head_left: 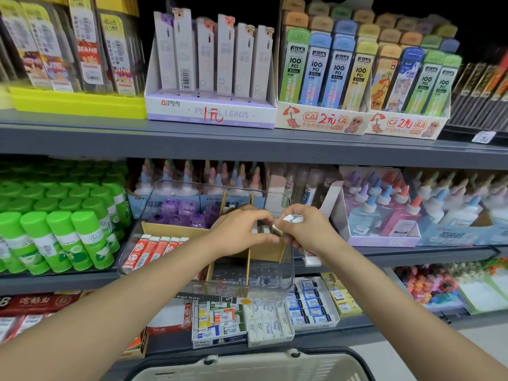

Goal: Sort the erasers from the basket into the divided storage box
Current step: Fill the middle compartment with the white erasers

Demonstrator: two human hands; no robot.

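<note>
Head view: both hands over the clear divided box point(154, 259) on the middle shelf. Left hand point(242, 229) pinches an eraser point(261, 229) standing upright in a right-side compartment. Right hand point(305, 229) grips several white erasers point(292, 218), their long axis running top-left to bottom-right. Red-sleeved erasers point(154, 250) lean upright at left. Basket point(247, 367) sits at the bottom edge.

1. Basket point(247, 365) cut off by the bottom edge; inside not seen.
2. Erasers point(262, 229) under the left hand point(244, 229) mostly hidden.
3. White things in the right hand point(305, 229) too small to tell.
4. Green glue sticks point(55, 237) blurry at the left edge.
</note>
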